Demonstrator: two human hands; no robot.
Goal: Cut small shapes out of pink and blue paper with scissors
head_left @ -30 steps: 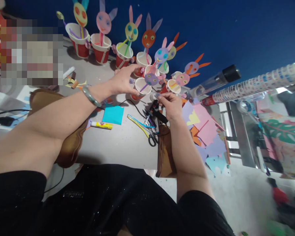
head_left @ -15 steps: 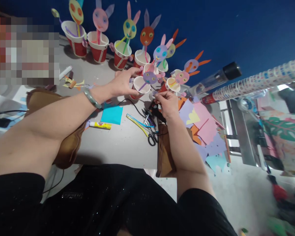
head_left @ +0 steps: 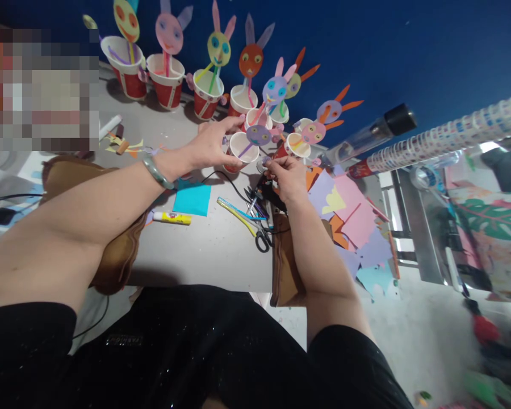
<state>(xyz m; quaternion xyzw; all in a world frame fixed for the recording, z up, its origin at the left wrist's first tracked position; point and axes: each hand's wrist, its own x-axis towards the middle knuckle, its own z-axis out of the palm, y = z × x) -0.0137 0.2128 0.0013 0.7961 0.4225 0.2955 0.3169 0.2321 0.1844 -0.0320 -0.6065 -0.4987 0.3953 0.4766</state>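
Observation:
A red-and-white paper cup (head_left: 238, 154) stands on the table with a purple paper rabbit face (head_left: 258, 135) on a straw rising out of it. My left hand (head_left: 210, 145) grips this cup from the left, fingers at the far side and thumb at the near side. Just right of the cup, my right hand (head_left: 290, 176) is closed in a pinch on a small purplish piece (head_left: 266, 161), too small to name exactly. Behind and beside the held cup stand several similar cups with paper rabbit heads, such as an orange one (head_left: 251, 60).
Scissors (head_left: 262, 241), straws (head_left: 234, 213), a yellow glue stick (head_left: 172, 218) and a blue paper square (head_left: 191, 197) lie on the near table. Coloured paper sheets (head_left: 347, 210) spread at the right. A long stack of cups (head_left: 443, 136) lies right; brown armrests (head_left: 286, 261) flank the table.
The view has shifted slightly, moving the scene a little leftward. Both hands keep nearly the same pose, the left on the cup and the right pinching the small piece.

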